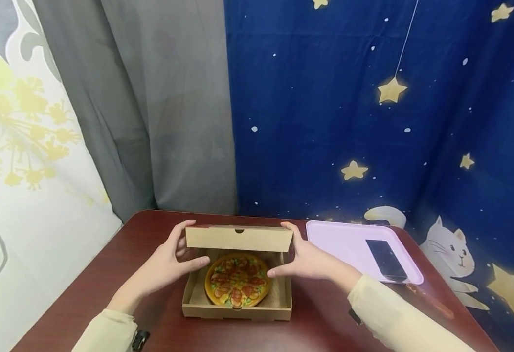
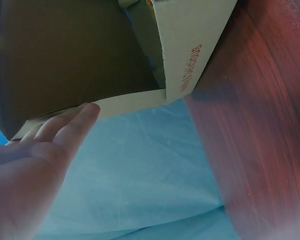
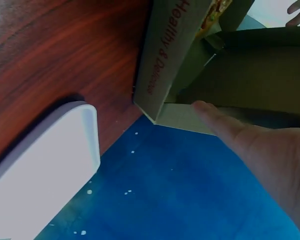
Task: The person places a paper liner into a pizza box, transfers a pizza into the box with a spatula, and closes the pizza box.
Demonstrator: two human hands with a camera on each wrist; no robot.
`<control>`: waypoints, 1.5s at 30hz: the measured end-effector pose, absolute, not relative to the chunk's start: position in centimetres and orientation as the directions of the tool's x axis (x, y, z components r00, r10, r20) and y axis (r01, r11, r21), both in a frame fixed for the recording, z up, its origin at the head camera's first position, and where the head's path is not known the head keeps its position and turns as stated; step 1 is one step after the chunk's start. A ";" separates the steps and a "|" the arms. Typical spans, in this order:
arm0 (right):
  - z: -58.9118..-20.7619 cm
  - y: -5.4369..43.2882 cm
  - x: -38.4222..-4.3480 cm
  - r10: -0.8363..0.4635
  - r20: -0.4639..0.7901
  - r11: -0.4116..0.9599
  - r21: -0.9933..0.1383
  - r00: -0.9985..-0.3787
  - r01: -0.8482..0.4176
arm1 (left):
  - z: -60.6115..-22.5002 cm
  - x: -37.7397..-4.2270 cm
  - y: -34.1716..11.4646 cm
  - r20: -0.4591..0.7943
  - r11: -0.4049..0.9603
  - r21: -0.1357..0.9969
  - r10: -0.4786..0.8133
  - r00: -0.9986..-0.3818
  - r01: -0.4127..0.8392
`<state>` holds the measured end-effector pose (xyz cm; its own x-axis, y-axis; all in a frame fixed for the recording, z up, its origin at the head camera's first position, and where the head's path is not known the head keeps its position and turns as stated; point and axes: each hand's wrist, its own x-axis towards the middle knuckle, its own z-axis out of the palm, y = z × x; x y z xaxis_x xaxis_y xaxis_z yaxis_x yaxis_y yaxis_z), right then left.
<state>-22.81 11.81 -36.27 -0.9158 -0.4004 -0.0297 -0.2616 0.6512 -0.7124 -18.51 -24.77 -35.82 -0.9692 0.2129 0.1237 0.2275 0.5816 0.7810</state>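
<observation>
An open cardboard pizza box [image 1: 258,313] rests on the table, holding a pizza [image 1: 237,281] with a yellow crust and red and green toppings. Its hinged lid [image 1: 239,239] stands raised at the back, front flap tipped over the pizza. My left hand [image 1: 175,259] touches the lid's left side with extended fingers [image 2: 77,125], thumb pointing in over the box. On the opposite side, my right hand [image 1: 311,259] lays its fingers along the lid's edge, its thumb near the pizza's right rim. Red lettering runs along the box side [image 3: 162,55].
Right of the box lies a pale purple tray [image 1: 336,244]. Across its right part is a cleaver with a dark rectangular blade [image 1: 386,259] and a brown handle [image 1: 435,303] reaching past the tray's edge. Grey [image 1: 186,107] and blue star-patterned curtains [image 1: 309,107] hang behind the table [image 1: 151,298].
</observation>
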 end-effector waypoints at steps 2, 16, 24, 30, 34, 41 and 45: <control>-36.4 12.2 -22.7 -0.423 -0.046 0.641 -0.721 -0.905 -0.263 | -35.9 -18.4 -24.7 0.142 0.571 0.780 0.234 -0.962 0.254; -38.1 12.3 -22.0 -0.433 0.009 0.632 -0.710 -0.901 -0.310 | -36.5 -17.7 -24.1 0.170 0.660 0.703 0.205 -0.964 0.265; -38.2 12.2 -21.6 -0.420 0.003 0.655 -0.691 -0.908 -0.305 | -36.7 -17.5 -24.2 0.156 0.686 0.682 0.205 -0.966 0.256; -38.5 12.4 -21.4 -0.434 -0.010 0.670 -0.671 -0.901 -0.316 | -36.5 -17.2 -24.4 0.095 0.722 0.656 0.209 -0.973 0.219; -38.5 12.5 -21.2 -0.456 -0.012 0.673 -0.659 -0.890 -0.336 | -36.6 -16.9 -24.5 0.087 0.757 0.617 0.205 -0.975 0.214; -38.5 12.7 -20.9 -0.488 -0.004 0.672 -0.640 -0.873 -0.373 | -36.7 -16.8 -24.3 0.122 0.771 0.584 0.225 -0.967 0.253; -38.7 12.7 -20.7 -0.495 -0.010 0.681 -0.626 -0.869 -0.381 | -36.7 -16.7 -24.1 0.105 0.771 0.583 0.239 -0.965 0.255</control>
<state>-20.74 12.67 -38.68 -0.8686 -0.4953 -0.0103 -0.3807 0.6807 -0.6259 -16.69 -24.08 -36.72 -0.9653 0.2393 0.1050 0.2547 0.7713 0.5833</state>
